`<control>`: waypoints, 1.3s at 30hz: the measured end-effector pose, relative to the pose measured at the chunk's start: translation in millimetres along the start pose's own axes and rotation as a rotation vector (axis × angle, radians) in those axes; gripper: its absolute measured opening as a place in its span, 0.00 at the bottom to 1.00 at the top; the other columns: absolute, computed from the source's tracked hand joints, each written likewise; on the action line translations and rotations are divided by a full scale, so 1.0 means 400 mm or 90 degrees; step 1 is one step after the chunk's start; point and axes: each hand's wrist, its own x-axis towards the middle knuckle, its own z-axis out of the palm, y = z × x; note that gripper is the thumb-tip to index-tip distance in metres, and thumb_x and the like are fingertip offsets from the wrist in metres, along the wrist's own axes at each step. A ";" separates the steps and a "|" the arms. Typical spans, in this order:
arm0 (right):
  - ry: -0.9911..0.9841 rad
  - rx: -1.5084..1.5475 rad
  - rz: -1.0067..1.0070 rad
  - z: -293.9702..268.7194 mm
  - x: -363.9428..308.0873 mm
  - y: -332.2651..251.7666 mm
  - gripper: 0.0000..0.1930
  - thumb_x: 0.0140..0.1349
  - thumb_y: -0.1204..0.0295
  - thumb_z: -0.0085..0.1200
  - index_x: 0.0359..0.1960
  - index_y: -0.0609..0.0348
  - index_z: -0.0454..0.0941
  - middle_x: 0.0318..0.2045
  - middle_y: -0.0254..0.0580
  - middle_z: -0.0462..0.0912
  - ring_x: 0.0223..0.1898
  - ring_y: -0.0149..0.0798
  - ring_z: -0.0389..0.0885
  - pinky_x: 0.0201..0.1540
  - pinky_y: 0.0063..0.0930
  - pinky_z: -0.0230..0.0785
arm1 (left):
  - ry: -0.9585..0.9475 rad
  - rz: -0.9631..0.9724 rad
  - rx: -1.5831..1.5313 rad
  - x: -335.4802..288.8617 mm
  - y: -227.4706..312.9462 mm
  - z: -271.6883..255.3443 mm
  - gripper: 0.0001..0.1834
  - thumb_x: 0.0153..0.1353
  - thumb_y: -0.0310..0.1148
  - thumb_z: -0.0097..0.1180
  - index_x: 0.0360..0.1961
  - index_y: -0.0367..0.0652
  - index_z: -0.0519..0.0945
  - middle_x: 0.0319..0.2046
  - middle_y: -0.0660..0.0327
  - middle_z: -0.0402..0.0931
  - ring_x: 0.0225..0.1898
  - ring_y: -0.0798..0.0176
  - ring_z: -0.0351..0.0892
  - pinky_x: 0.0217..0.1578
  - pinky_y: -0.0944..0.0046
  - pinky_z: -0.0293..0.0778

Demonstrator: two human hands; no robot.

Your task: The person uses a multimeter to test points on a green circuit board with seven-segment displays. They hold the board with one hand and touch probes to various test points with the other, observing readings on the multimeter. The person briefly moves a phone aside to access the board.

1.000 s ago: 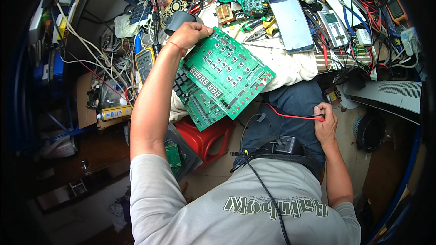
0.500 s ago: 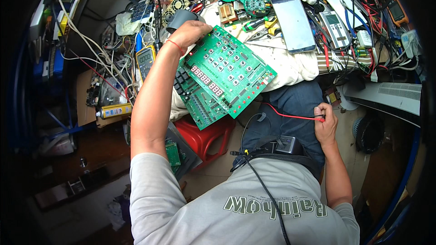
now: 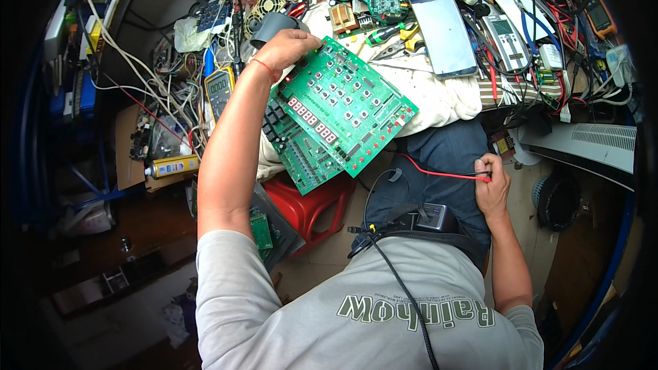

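Note:
My left hand (image 3: 290, 49) grips the upper left corner of a green circuit board (image 3: 360, 99), which is tilted above the table's front edge. The board carries rows of small push buttons, several red seven-segment displays and red LEDs. A second green board (image 3: 305, 161) with black blocks sits under its left side. Over my right thigh, my right hand (image 3: 492, 185) is closed around a red and a black test lead (image 3: 445, 175). The leads run left towards the boards, where their far ends are hidden. A yellow multimeter (image 3: 219, 92) lies to the left of my left forearm.
A phone (image 3: 443, 33), pliers (image 3: 397, 48), round green boards (image 3: 387, 1) and tangled cables crowd the table. Below the boards stands a red plastic stool (image 3: 308, 209). On the right are a white slatted panel (image 3: 589, 147) and a dark round basket (image 3: 556, 199).
Both hands keep their places and holds. The displays on the board, dark with separate red digits before, now look evenly lit with eights.

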 end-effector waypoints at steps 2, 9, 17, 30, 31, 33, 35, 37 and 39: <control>0.001 0.000 -0.002 0.000 0.001 0.000 0.08 0.71 0.70 0.60 0.38 0.60 0.75 0.19 0.45 0.76 0.22 0.52 0.76 0.30 0.42 0.68 | -0.001 0.003 0.000 0.001 -0.001 0.000 0.14 0.66 0.43 0.65 0.42 0.44 0.86 0.33 0.70 0.78 0.34 0.73 0.70 0.37 0.69 0.66; -0.003 0.001 0.004 -0.001 0.000 0.001 0.08 0.70 0.70 0.60 0.38 0.60 0.75 0.20 0.45 0.77 0.23 0.51 0.77 0.31 0.42 0.68 | 0.002 -0.001 0.003 0.000 0.000 0.000 0.14 0.65 0.43 0.65 0.41 0.44 0.86 0.33 0.70 0.79 0.34 0.73 0.71 0.39 0.68 0.67; -0.010 -0.007 0.013 -0.002 -0.002 0.003 0.08 0.70 0.70 0.60 0.38 0.60 0.75 0.22 0.45 0.79 0.24 0.50 0.80 0.31 0.40 0.70 | 0.002 0.004 -0.002 0.003 -0.004 -0.001 0.13 0.65 0.43 0.65 0.40 0.44 0.86 0.33 0.70 0.79 0.34 0.72 0.71 0.39 0.68 0.67; -0.002 -0.011 0.012 -0.001 -0.004 0.004 0.07 0.70 0.71 0.61 0.39 0.59 0.76 0.24 0.46 0.80 0.25 0.50 0.81 0.32 0.40 0.71 | 0.000 0.008 0.009 0.006 -0.007 -0.005 0.15 0.65 0.44 0.66 0.43 0.44 0.86 0.35 0.70 0.80 0.36 0.73 0.72 0.40 0.68 0.67; -0.005 -0.008 0.021 0.000 -0.004 0.004 0.07 0.70 0.71 0.61 0.39 0.59 0.76 0.24 0.45 0.80 0.25 0.50 0.81 0.32 0.40 0.71 | 0.000 0.007 0.009 0.006 -0.008 -0.004 0.15 0.65 0.44 0.66 0.43 0.44 0.86 0.35 0.70 0.80 0.36 0.73 0.72 0.40 0.68 0.67; -0.002 -0.006 0.011 0.000 -0.004 0.004 0.07 0.70 0.71 0.61 0.39 0.59 0.76 0.23 0.45 0.80 0.25 0.51 0.80 0.32 0.41 0.70 | 0.001 0.009 0.010 0.005 -0.008 -0.004 0.15 0.65 0.44 0.66 0.43 0.44 0.86 0.35 0.70 0.80 0.35 0.73 0.72 0.40 0.68 0.67; -0.002 -0.005 0.012 0.000 -0.004 0.004 0.07 0.70 0.71 0.61 0.39 0.59 0.75 0.23 0.45 0.80 0.25 0.51 0.80 0.32 0.41 0.70 | 0.002 0.009 0.009 0.005 -0.009 -0.004 0.15 0.65 0.44 0.66 0.43 0.44 0.86 0.35 0.70 0.80 0.35 0.73 0.72 0.40 0.68 0.67; -0.005 -0.003 0.024 0.000 -0.004 0.004 0.07 0.70 0.71 0.61 0.39 0.59 0.76 0.23 0.45 0.80 0.25 0.51 0.80 0.31 0.41 0.70 | 0.002 0.007 0.002 0.004 -0.009 -0.004 0.15 0.65 0.44 0.66 0.43 0.44 0.87 0.35 0.70 0.80 0.35 0.73 0.72 0.40 0.68 0.67; 0.001 -0.006 0.011 0.000 -0.004 0.003 0.07 0.70 0.71 0.61 0.39 0.59 0.76 0.22 0.45 0.80 0.24 0.51 0.80 0.31 0.41 0.70 | 0.005 0.008 0.011 0.005 -0.010 -0.003 0.15 0.65 0.44 0.65 0.43 0.44 0.87 0.35 0.70 0.80 0.35 0.73 0.72 0.39 0.68 0.67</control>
